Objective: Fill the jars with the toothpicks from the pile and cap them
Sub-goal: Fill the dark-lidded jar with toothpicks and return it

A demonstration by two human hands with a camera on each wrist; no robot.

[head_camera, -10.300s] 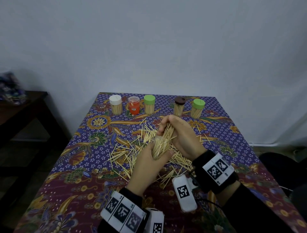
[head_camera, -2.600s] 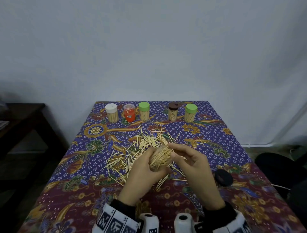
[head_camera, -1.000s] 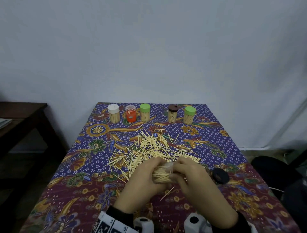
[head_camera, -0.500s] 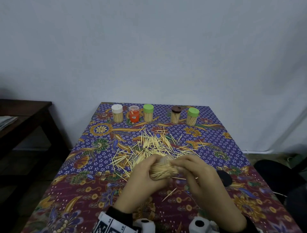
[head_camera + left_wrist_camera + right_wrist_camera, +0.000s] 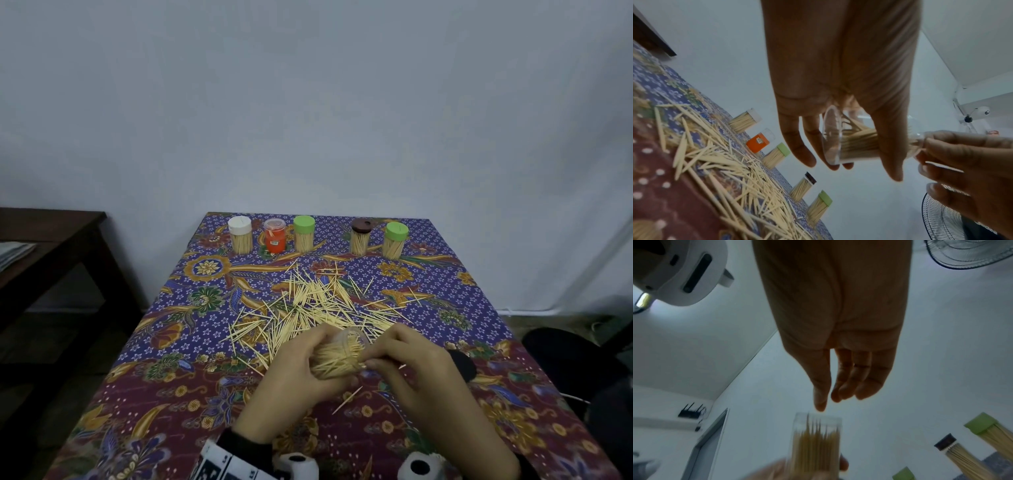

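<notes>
My left hand grips a clear jar packed with toothpicks, tilted with its mouth toward the right. My right hand is at that mouth, and its fingertips pinch a single toothpick. In the left wrist view the jar lies across my left fingers. The right wrist view shows my right fingertips just above the jar's open mouth. The toothpick pile spreads over the cloth beyond my hands. A black cap lies to the right, partly hidden by my right hand.
Several capped jars stand in a row at the table's far edge: white, orange, green, brown, green. One loose toothpick lies below my hands. A dark side table stands at left.
The jar has turned from pointing away to lying with its mouth to the right. My right hand went from pushing a bundle in to working at the mouth with its fingertips.
</notes>
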